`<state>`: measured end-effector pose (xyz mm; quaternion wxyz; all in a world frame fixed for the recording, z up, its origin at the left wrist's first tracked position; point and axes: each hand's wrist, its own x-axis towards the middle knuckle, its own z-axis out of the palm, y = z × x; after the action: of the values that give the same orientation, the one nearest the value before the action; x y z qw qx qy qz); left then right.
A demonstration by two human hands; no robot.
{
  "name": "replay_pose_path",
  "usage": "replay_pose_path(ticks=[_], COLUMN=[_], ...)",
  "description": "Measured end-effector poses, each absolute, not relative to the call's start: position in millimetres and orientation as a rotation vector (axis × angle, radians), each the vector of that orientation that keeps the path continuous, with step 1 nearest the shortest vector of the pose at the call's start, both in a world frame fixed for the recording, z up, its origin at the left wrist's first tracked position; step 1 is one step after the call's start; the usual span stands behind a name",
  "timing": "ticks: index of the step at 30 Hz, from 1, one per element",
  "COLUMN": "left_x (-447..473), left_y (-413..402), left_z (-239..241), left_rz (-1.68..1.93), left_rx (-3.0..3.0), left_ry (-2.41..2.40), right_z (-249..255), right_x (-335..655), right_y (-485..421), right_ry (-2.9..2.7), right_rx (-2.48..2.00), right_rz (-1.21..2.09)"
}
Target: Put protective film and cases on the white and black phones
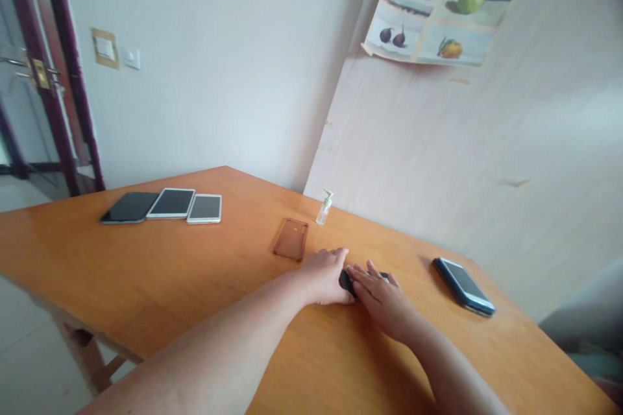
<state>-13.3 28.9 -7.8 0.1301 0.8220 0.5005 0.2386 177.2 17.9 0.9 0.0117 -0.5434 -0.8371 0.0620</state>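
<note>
1. A dark object (346,283) is lying at the middle of the worktop (214,262), well in from every edge. Both hands are covering most of it, so its full outline cannot be verified.
2. The left hand (327,277) is curving around the object's left end, thumb and fingers apparently pinching opposite sides, probably to steady it.
3. The right hand (387,303) is reaching across the top, fingers extended and slightly spread, presumably bracing from above. Whether they are also gripping underneath, I cannot tell.
4. A translucent brown case (291,239) is lying just beyond the left hand, seemingly within easy reach.
5. A pump bottle (324,209) is standing upright near the far edge, likely clear of both forearms.
6. A black tablet (129,207), a white tablet (171,203) and a white phone (204,208) are sitting in a row by the far-left edge, apparently set aside.
7. A blue-edged device (463,286) is resting near the far-right corner, apart from the hands.
</note>
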Motion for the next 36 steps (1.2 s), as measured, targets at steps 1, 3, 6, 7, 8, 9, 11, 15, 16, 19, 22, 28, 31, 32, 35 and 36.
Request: replay_pose_path(ticks=[1,3,6,7,8,9,11,15,16,19,22,28,31,32,35,36], left_x=[-13,-13,-13,-13,-13,-13,-13,-13,-13,-13,-13,-14,-14,-14,-14,-14], left_y=[29,30,30,30,30,29,29,31,31,33,33,33,32,32,32,32], left_z=[-8,-8,-7,-7,-7,-7,-8,-10,-10,-11,-11,-10,-10,-10,-9,-8], left_rz=[0.683,0.676,0.678,0.677,0.678,0.68,0.689,0.677,0.678,0.682,0.663,0.653,0.646,0.646,0.638,0.631], left_rx=[2.383,2.384,2.399,2.407,2.414,2.421,2.434,2.462,2.472,2.499,2.501,2.506,2.515,2.518,2.514,2.51], left_ry=[1.445,1.431,1.434,1.438,1.445,1.452,1.462,1.453,1.445,1.41,1.41,1.398,1.407,1.404,1.413,1.42], right_z=[1,0,0,1,2,3,5,8,8,9,13,22,24,24,26,27], right_x=[184,198,200,195,188,182,172,188,197,211,198,179,200,205,203,196], right_y=[22,31,31,28,22,17,9,16,21,27,15,-2,10,12,8,3], right_ry=[-2.557,-2.433,-2.39,-2.432,-2.492,-2.558,-2.658,-2.587,-2.533,-2.441,-2.579,-2.786,-2.63,-2.585,-2.598,-2.646], right_rx=[-1.803,-2.003,-2.074,-2.027,-1.949,-1.855,-1.7,-1.902,-2.015,-2.207,-2.032,-1.684,-1.999,-2.077,-2.052,-1.959], right_rz=[0.152,0.087,0.102,0.134,0.176,0.221,0.287,0.213,0.161,0.03,0.069,0.272,0.176,0.133,0.091,0.114])
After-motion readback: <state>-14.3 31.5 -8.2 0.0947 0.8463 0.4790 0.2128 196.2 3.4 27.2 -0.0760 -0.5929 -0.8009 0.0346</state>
